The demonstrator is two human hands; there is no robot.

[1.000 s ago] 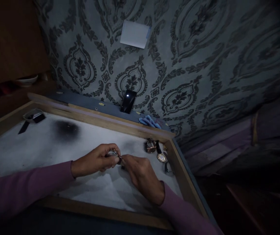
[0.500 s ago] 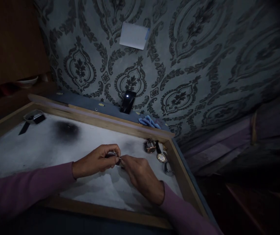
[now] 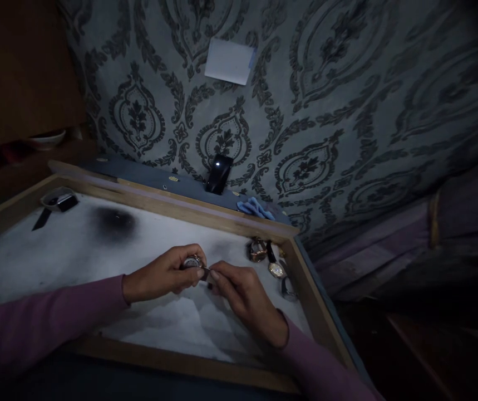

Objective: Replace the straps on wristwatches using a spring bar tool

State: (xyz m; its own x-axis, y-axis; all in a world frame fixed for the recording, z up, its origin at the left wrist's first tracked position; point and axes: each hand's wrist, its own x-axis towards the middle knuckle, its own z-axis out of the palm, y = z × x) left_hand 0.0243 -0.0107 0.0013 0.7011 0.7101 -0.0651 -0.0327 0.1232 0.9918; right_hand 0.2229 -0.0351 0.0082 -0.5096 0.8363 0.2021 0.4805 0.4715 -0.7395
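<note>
My left hand (image 3: 167,273) is closed round a wristwatch (image 3: 192,262), its round face tilted up between thumb and fingers. Close beside it, my right hand (image 3: 245,298) pinches a small thin piece at the watch's lower right side. That piece (image 3: 206,273) looks like a slim metal tool or part of the strap; I cannot tell which. Both hands hover over the white bottom of a shallow wooden tray (image 3: 172,209). To the right of my right hand lie a dark watch (image 3: 257,250), a gold-faced watch with a black strap (image 3: 276,269) and another watch (image 3: 288,289).
At the tray's far left corner sits a clear dish (image 3: 57,199) with a dark strap beside it. Behind the tray, a black phone (image 3: 219,174) leans on the patterned wall near a blue cloth (image 3: 256,208). A white paper (image 3: 229,60) is on the wall. A curtain hangs at right.
My right hand has turned and shifted slightly right and up, its fingers less bent over the watch. The watch face shows more plainly now. My left hand has barely moved.
</note>
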